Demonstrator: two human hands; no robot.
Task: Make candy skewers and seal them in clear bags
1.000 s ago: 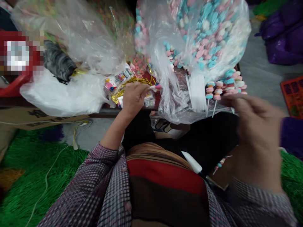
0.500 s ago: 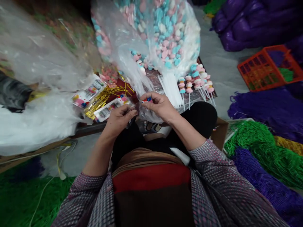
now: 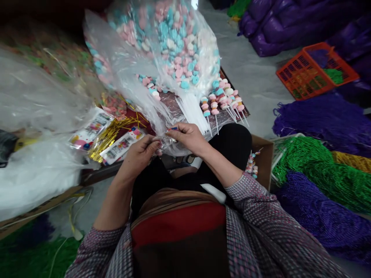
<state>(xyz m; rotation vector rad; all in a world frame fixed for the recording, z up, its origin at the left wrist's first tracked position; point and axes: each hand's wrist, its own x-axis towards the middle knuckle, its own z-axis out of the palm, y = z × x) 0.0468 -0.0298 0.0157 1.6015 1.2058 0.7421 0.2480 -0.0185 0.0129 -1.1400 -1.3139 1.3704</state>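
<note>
Over the table's front edge, both hands pinch a small printed plastic bag [image 3: 173, 128]; a blue and red patch of it shows at the right fingertips. My left hand [image 3: 142, 149] is closed on its left side, and my right hand [image 3: 189, 138] grips the other side. Most of the bag is hidden by fingers or blends into the clear plastic behind. Left of the hands lie a printed packet [image 3: 120, 146] and a bunch of gold twist ties [image 3: 108, 137]. White sticks [image 3: 191, 112] and candy skewers [image 3: 223, 96] lie to the right.
A large clear bag of pink, blue and white candies [image 3: 176, 42] stands behind. White plastic bags [image 3: 37, 173] cover the left side. A cardboard box [image 3: 265, 162] with skewers stands by my right knee. An orange basket [image 3: 313, 77] and green and purple strands [image 3: 313, 162] are farther right.
My right hand came in from the far right to meet the left at the small bag. The hands then drew closer together. My view swung rightward, bringing the orange basket and strands into sight.
</note>
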